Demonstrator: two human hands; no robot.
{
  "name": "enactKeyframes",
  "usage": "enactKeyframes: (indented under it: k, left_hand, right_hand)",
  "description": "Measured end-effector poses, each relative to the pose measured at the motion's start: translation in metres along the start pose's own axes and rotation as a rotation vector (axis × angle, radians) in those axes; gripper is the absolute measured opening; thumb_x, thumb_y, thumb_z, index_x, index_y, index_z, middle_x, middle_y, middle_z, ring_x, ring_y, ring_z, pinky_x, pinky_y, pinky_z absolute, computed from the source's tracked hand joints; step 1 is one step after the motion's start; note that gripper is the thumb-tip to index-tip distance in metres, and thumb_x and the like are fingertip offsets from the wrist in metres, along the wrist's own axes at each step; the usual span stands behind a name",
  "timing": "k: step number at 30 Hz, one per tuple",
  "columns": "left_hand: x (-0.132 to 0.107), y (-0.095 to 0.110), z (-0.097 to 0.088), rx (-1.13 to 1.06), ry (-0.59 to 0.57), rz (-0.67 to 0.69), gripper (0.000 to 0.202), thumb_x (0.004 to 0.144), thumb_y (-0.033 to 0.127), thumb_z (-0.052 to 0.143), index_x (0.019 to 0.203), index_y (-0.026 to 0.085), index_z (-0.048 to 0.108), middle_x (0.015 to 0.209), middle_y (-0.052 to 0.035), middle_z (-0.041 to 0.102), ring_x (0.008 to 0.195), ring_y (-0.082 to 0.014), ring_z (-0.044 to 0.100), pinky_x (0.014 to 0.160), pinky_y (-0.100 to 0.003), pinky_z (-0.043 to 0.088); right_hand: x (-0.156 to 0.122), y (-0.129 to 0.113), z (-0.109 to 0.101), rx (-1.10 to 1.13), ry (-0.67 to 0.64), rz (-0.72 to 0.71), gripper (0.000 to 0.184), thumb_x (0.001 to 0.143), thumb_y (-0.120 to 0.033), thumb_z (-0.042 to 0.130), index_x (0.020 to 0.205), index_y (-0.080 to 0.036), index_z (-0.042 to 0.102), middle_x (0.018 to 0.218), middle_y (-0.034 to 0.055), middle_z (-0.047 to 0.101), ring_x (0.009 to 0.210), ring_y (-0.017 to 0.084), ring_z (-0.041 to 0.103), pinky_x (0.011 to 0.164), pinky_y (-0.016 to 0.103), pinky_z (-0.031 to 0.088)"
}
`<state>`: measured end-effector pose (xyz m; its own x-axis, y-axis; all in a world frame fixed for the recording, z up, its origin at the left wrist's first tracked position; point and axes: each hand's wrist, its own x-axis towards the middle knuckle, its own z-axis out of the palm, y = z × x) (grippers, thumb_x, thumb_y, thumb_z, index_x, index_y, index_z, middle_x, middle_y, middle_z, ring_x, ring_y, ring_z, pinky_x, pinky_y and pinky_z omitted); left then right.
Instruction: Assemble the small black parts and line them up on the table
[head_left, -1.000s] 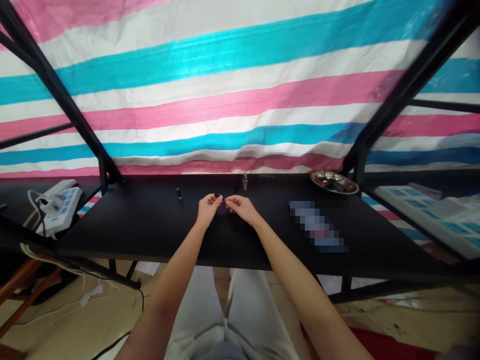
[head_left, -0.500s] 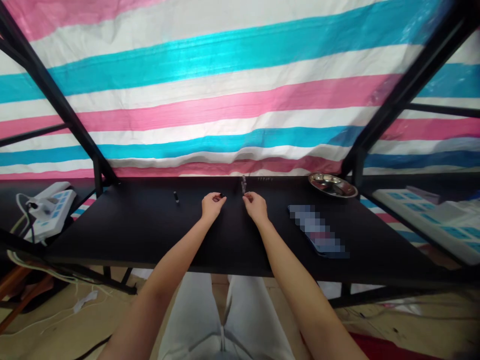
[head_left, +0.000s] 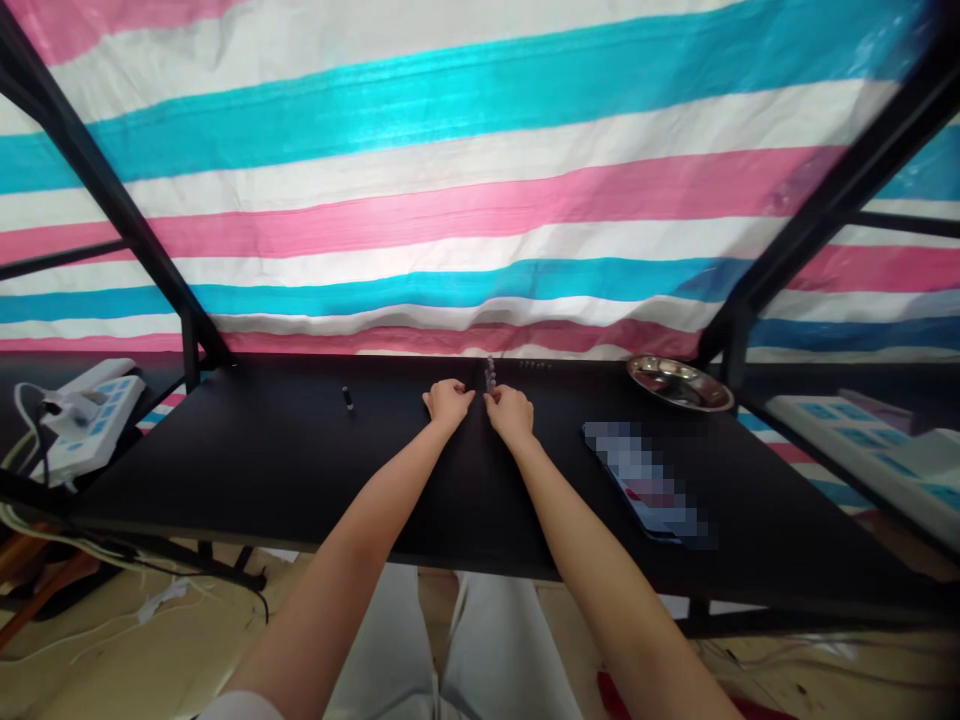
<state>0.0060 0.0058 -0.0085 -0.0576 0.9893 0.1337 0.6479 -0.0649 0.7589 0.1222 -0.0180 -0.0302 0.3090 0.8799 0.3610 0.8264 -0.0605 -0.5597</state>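
Observation:
My right hand (head_left: 511,412) pinches the near end of a short upright row of small greyish, bead-like pieces (head_left: 490,374); their exact kind is too small to tell. Just left of it, my left hand (head_left: 450,402) is closed with the fingertips pointing toward the right hand. What its fingers hold, if anything, is hidden behind the knuckles. A small black cylinder with a pale band (head_left: 347,398) lies farther left on the black table (head_left: 262,460). Behind the right hand, a line of tiny pieces (head_left: 535,366) lies near the table's back edge.
A shiny metal dish (head_left: 681,384) stands at the back right. Nearer lies a blurred-out flat blue object (head_left: 646,485). White power strips (head_left: 94,425) with cables are on the left. A striped plastic sheet (head_left: 450,230) hangs behind, between black frame posts (head_left: 112,210).
My left hand has moved right, close to the right hand, and turned so that the dark thing at its fingertips no longer shows. The right hand stays at the bead-like pieces. The view has shifted slightly.

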Motion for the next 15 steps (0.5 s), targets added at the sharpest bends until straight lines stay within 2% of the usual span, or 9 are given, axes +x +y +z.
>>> enactKeyframes:
  k: [6, 15]
  left_hand:
    - [0.0017, -0.0037, 0.0042, 0.122, -0.054, 0.035, 0.015, 0.067, 0.034, 0.064, 0.074, 0.021, 0.067, 0.083, -0.0047, 0.069, 0.088, -0.0227, 0.059, 0.083, -0.038, 0.034]
    - [0.0003, -0.0025, 0.0046, 0.229, -0.042, 0.068, 0.017, 0.070, 0.034, 0.062, 0.080, 0.022, 0.068, 0.084, -0.0035, 0.068, 0.090, -0.0222, 0.056, 0.081, -0.036, 0.034]
  right_hand:
    - [-0.0027, -0.0024, -0.0038, -0.119, -0.053, 0.009, 0.015, 0.079, -0.027, 0.050, 0.079, -0.018, 0.062, 0.081, 0.0093, 0.064, 0.079, 0.022, 0.057, 0.067, 0.032, 0.038]
    - [-0.0002, -0.0005, -0.0085, -0.203, -0.135, 0.054, 0.020, 0.081, -0.030, 0.048, 0.086, -0.018, 0.064, 0.089, 0.0089, 0.065, 0.086, 0.022, 0.056, 0.068, 0.031, 0.036]
